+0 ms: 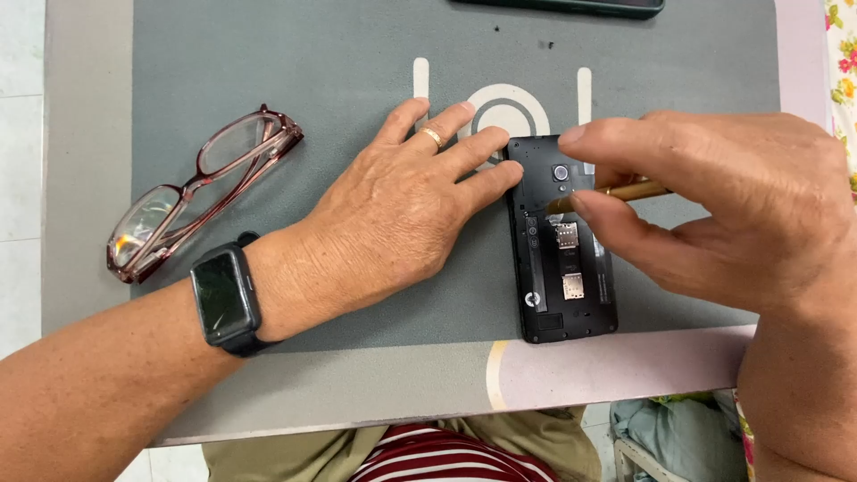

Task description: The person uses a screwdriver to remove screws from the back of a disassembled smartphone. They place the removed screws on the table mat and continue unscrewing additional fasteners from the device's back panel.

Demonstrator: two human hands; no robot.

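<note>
The left hand lies flat and spread on the grey mat, gripping nothing, its fingertips pressed against the upper left edge of a black phone that lies with its back cover off near the front edge of the mat. The right hand pinches a thin brass-coloured tool between thumb and forefinger, its tip over the upper part of the open phone. A pair of reddish glasses rests on the mat well to the left, and a black smartwatch sits on the left wrist.
</note>
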